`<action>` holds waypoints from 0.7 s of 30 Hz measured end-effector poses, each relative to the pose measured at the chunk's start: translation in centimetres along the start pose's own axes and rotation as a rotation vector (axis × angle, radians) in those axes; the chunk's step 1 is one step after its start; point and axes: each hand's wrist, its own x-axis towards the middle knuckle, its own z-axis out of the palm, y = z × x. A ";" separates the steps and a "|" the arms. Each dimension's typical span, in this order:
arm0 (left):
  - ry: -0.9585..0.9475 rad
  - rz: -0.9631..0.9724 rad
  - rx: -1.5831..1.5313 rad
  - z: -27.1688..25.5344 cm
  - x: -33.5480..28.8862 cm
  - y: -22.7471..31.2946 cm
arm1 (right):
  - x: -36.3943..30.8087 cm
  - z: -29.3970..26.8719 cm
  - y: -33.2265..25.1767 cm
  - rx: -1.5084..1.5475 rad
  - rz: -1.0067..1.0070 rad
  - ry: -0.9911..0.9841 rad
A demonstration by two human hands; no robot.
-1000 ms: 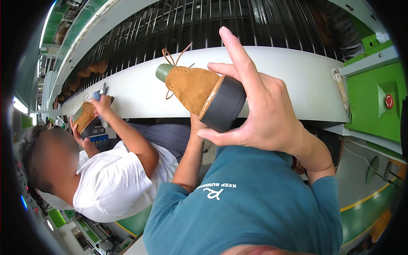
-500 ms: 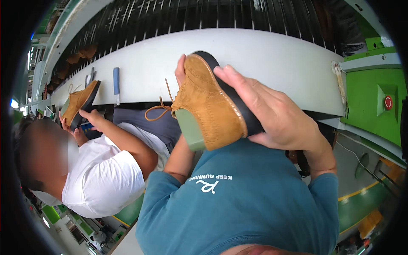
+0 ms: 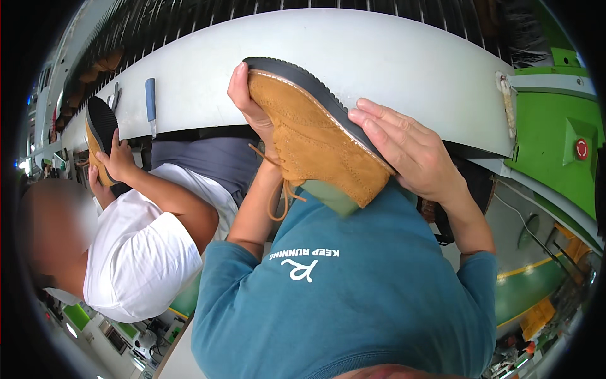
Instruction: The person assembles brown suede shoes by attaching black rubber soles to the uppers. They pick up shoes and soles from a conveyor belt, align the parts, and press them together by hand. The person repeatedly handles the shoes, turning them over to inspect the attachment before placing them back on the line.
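A tan suede lace-up shoe (image 3: 322,139) with a black ribbed sole (image 3: 309,82) is held tilted in front of my chest, toe up and to the left. A green shoe last (image 3: 331,196) shows in its opening, and a brown lace (image 3: 278,189) dangles below. Gripping the toe from behind is my left hand (image 3: 252,104), its thumb over the sole's edge and the other fingers partly hidden. My right hand (image 3: 413,151) lies with fingers stretched out along the sole near the heel, touching it without wrapping round.
Beyond the shoe runs a white ledge (image 3: 391,57) with a blue-handled knife (image 3: 151,101) on it, and metal rollers (image 3: 442,12) behind. To the left a co-worker in white (image 3: 145,265) holds another tan shoe (image 3: 101,136). A green machine panel with a red button (image 3: 581,149) stands right.
The shoe has turned and shifted left, its sole now facing up and away. My left hand shows more at the toe. My right hand has moved slightly along the sole. The co-worker has tilted their shoe.
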 end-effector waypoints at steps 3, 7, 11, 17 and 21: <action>0.013 0.006 0.013 0.0 -0.1 0.1 | -1.0 0.9 0.8 -0.065 -0.014 0.009; -0.089 0.059 0.110 -0.5 0.5 1.0 | -2.1 1.7 1.6 -0.030 0.041 0.030; -0.171 0.131 0.246 -1.3 0.8 1.0 | -2.7 2.1 2.2 0.019 0.053 0.048; -0.149 0.064 0.259 -1.2 1.1 2.2 | -3.1 2.2 2.6 0.134 0.177 0.077; -0.258 -0.018 0.118 -2.3 2.1 2.4 | -3.4 2.4 3.0 0.215 0.330 0.118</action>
